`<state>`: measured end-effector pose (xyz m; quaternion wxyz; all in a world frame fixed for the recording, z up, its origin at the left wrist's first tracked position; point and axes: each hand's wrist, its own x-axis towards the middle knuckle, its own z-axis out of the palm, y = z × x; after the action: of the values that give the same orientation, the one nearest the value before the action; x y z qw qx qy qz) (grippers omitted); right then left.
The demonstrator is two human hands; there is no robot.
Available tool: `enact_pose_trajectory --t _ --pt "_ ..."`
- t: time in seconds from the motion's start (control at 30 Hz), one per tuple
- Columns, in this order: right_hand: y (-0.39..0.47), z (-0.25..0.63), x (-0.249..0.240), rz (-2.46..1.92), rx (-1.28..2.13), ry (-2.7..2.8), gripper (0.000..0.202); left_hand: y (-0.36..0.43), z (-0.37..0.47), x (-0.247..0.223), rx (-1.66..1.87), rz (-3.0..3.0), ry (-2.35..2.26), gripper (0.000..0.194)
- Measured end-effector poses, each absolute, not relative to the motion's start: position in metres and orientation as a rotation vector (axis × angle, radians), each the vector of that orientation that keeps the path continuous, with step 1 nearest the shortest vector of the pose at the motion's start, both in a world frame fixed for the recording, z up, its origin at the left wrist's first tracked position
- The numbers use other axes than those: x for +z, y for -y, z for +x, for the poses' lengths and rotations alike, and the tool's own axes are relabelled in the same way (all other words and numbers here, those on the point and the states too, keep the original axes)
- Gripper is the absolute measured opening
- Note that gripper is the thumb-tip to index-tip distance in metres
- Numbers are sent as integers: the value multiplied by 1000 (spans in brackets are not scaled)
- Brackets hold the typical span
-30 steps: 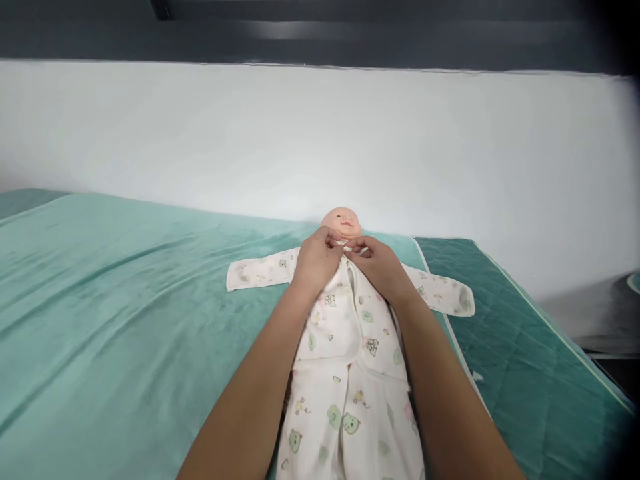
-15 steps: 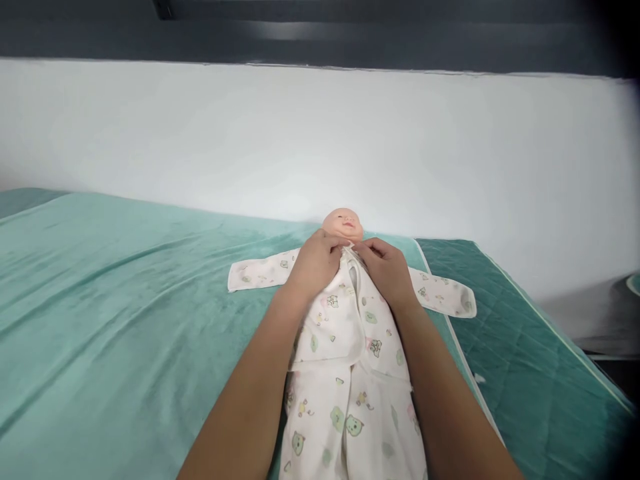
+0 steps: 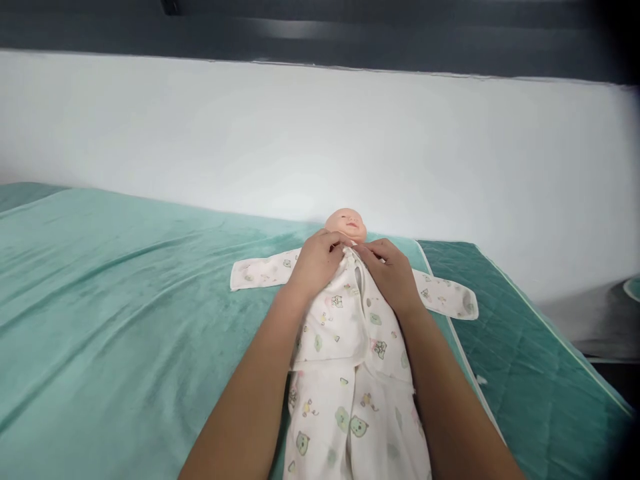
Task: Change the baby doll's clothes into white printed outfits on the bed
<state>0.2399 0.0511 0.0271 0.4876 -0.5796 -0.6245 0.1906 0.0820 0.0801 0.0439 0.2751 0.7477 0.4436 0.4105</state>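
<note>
A baby doll (image 3: 346, 224) lies on its back with its head toward the wall. It wears a white baby top (image 3: 340, 327) printed with small animals and leaves, its sleeves stretched out to both sides. White pants (image 3: 360, 427) in the same print cover the legs. At the neckline, my left hand (image 3: 320, 260) pinches the left edge of the top's collar. My right hand (image 3: 387, 267) pinches the collar just opposite, with the fingertips of both hands almost touching. Below them the front opening overlaps down the chest. The fastening between my fingers is hidden.
A light green sheet (image 3: 125, 300) with folds spreads under the doll and to its left. A darker green quilted mattress (image 3: 525, 347) shows at the right. Behind stands a white wall (image 3: 250, 133), with a dark panel (image 3: 350, 33) above.
Both hands stay at the collar, with only small finger movements. The view has shifted slightly, so the doll appears a little further right.
</note>
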Motion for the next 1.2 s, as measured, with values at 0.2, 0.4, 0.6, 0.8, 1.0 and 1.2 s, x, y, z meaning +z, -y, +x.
enact_pose_trajectory --t 0.2,0.4,0.6,0.8,1.0,1.2 --pt "-42 244 24 -1422 539 1609 31 -73 82 36 1184 2030 -1256 32" --pt "-19 239 21 -1387 424 1628 31 -60 79 30 1061 2255 -1342 37" --pt "6 226 16 -1312 97 1532 17 -46 78 29 951 2385 -1524 40" --pt "5 221 14 -1335 64 1614 18 -41 74 25 916 2406 -1542 49" --pt "2 220 15 -1363 155 1591 20 -46 74 28 898 2433 -1445 50" --pt "3 220 17 -1395 179 1580 20 -52 76 30 843 2385 -1441 46"
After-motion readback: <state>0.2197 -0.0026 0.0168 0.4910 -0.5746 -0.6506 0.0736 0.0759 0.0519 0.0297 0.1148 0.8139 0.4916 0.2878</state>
